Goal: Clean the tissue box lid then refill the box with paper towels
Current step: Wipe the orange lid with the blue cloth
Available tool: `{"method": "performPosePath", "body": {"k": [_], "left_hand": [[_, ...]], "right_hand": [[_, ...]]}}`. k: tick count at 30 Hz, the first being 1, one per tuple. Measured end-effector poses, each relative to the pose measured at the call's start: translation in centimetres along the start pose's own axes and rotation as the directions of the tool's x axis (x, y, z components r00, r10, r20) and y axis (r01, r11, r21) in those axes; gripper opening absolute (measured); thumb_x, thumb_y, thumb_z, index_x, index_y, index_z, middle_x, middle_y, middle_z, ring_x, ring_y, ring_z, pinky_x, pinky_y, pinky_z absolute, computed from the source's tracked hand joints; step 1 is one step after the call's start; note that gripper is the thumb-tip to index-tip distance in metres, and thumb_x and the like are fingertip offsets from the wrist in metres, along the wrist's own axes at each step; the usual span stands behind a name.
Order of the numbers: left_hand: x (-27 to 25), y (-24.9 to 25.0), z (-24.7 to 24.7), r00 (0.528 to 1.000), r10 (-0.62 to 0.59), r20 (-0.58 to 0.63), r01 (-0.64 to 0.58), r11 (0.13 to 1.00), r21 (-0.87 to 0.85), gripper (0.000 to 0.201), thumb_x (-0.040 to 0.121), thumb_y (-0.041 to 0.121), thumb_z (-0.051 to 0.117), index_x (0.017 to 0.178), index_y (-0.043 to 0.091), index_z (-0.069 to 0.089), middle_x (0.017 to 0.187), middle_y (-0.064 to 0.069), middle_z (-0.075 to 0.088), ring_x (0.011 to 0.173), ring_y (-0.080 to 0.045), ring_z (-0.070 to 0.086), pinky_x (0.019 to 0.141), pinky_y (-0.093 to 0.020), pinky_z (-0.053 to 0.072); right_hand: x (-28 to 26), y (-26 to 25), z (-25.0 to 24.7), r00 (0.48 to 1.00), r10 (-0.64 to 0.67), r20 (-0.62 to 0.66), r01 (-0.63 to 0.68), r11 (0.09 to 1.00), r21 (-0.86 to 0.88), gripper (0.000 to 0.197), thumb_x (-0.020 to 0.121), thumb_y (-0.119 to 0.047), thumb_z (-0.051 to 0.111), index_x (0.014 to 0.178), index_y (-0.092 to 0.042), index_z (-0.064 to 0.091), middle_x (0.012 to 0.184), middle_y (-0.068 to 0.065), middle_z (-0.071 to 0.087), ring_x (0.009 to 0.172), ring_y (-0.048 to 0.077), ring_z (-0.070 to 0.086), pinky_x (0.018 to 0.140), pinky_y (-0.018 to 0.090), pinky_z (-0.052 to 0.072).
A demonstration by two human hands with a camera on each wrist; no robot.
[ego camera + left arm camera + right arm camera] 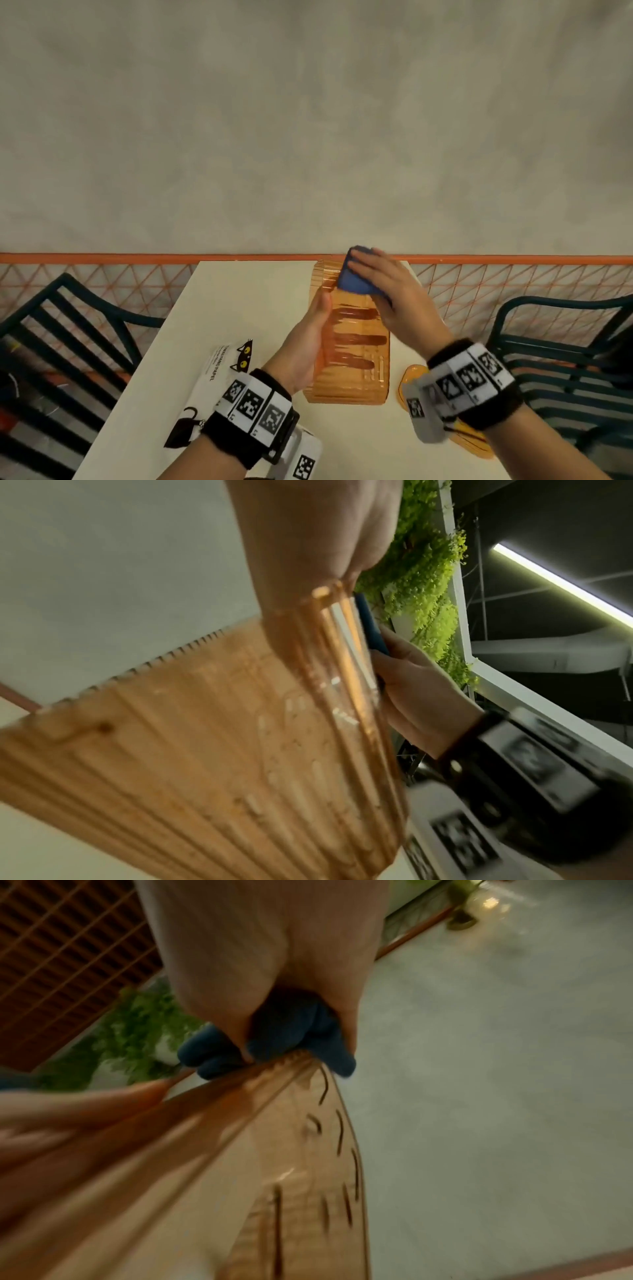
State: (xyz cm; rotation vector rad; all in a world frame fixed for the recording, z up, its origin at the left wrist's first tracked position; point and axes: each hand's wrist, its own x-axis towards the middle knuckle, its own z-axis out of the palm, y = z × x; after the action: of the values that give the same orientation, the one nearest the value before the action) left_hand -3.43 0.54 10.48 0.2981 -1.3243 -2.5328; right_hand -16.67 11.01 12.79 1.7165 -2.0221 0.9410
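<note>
An orange translucent ribbed tissue box lid [356, 346] stands on the white table [246, 298], with brown streaks across its top. My left hand [308, 339] grips its left side, thumb at the upper edge. My right hand [387, 291] holds a blue cloth [352, 277] and presses it on the lid's far end. In the left wrist view the ribbed lid [205, 750] fills the frame below my left hand [308, 534], and the blue cloth [371, 628] shows beside my right hand [421, 696]. The right wrist view shows the blue cloth [291, 1031] bunched under my right hand [267, 947] on the lid [308, 1177].
A white paper towel pack [219, 370] printed with black cats lies at the table's near left, under my left wrist. A flat orange piece [414, 377] lies near right beneath my right wrist. Dark slatted chairs [68, 325] [565, 342] flank the table. An orange rail [137, 257] runs behind.
</note>
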Motion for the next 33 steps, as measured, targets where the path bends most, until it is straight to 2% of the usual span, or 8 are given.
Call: {"method": "performPosePath", "body": {"k": [6,11,16,18,24,28,30,33], "left_hand": [[-0.2,0.9,-0.9,0.995,0.073,0.073,-0.054,0.970,-0.236,0.036,0.086,0.020,0.043,0.117,0.014,0.060,0.101,-0.012,0.070,0.087,-0.024,0.069,0.077,-0.040,0.055],[0.8,2.4,-2.4,0.994,-0.003,-0.107,-0.007,0.996,-0.087,0.061,0.097,0.049,0.026,0.125,0.005,0.057,0.122,-0.016,0.063,0.111,-0.027,0.060,0.094,-0.037,0.046],[0.5,1.6,-1.4,0.995,0.055,-0.083,-0.042,0.988,0.150,0.034,0.097,0.034,0.040,0.113,0.011,0.060,0.088,-0.010,0.073,0.080,-0.021,0.069,0.074,-0.035,0.053],[0.1,1.2,-1.0,0.992,0.092,-0.082,-0.074,0.976,0.204,0.032,0.099,0.033,0.036,0.119,0.017,0.056,0.097,-0.011,0.071,0.086,-0.022,0.069,0.076,-0.039,0.055],[-0.9,1.3,-1.9,0.987,0.146,-0.071,-0.122,0.956,0.268,0.030,0.101,0.017,0.032,0.117,0.023,0.058,0.113,-0.004,0.066,0.100,-0.013,0.063,0.089,-0.029,0.049],[-1.3,0.5,-1.7,0.996,0.087,-0.028,-0.072,0.937,0.341,0.040,0.097,0.030,0.043,0.136,0.023,0.044,0.128,-0.009,0.061,0.119,-0.028,0.058,0.107,-0.050,0.039],[-1.4,0.6,-1.3,0.997,0.082,-0.010,-0.075,0.944,0.322,0.037,0.100,0.024,0.039,0.136,0.020,0.044,0.128,-0.009,0.061,0.118,-0.029,0.057,0.107,-0.049,0.039],[-1.8,0.6,-1.5,0.994,0.103,-0.019,-0.097,0.973,0.209,0.035,0.099,0.009,0.037,0.130,0.015,0.052,0.120,-0.010,0.064,0.108,-0.024,0.060,0.095,-0.040,0.047]], "right_hand": [[-1.6,-1.9,0.9,0.996,-0.084,0.021,0.084,0.996,-0.024,0.049,0.085,-0.002,0.053,0.132,-0.014,0.052,0.143,0.000,0.045,0.138,0.019,0.033,0.117,0.026,0.023],[-4.2,-2.5,2.8,0.967,-0.223,0.123,0.246,0.942,-0.230,0.054,0.081,-0.009,0.066,0.129,-0.027,0.049,0.142,-0.007,0.047,0.138,0.019,0.029,0.110,0.040,0.027],[0.4,-2.6,0.0,1.000,-0.005,0.024,0.007,0.998,-0.059,0.049,0.082,0.000,0.056,0.128,-0.019,0.056,0.137,-0.004,0.053,0.129,0.013,0.044,0.111,0.030,0.034],[1.0,-2.5,-0.7,0.998,0.041,0.043,-0.039,0.998,-0.051,0.048,0.083,0.001,0.057,0.126,-0.020,0.058,0.134,-0.005,0.056,0.125,0.011,0.048,0.108,0.032,0.039],[-2.6,-3.9,0.5,0.972,-0.159,0.174,0.172,0.983,-0.062,0.042,0.086,-0.016,0.046,0.126,-0.022,0.058,0.137,-0.008,0.053,0.130,0.010,0.044,0.112,0.026,0.030],[1.1,-1.1,-1.6,0.987,0.106,0.123,-0.113,0.992,0.052,0.045,0.086,-0.004,0.052,0.128,-0.021,0.057,0.133,-0.005,0.056,0.125,0.012,0.051,0.108,0.025,0.038],[1.8,-0.7,-2.1,0.980,0.148,0.133,-0.151,0.988,0.011,0.046,0.085,0.000,0.055,0.127,-0.021,0.058,0.131,-0.004,0.058,0.122,0.015,0.054,0.105,0.028,0.041],[-0.8,-3.2,-0.5,0.992,0.001,0.129,0.009,0.997,-0.082,0.045,0.084,-0.005,0.050,0.125,-0.022,0.059,0.134,-0.007,0.056,0.126,0.010,0.047,0.110,0.023,0.033]]}}
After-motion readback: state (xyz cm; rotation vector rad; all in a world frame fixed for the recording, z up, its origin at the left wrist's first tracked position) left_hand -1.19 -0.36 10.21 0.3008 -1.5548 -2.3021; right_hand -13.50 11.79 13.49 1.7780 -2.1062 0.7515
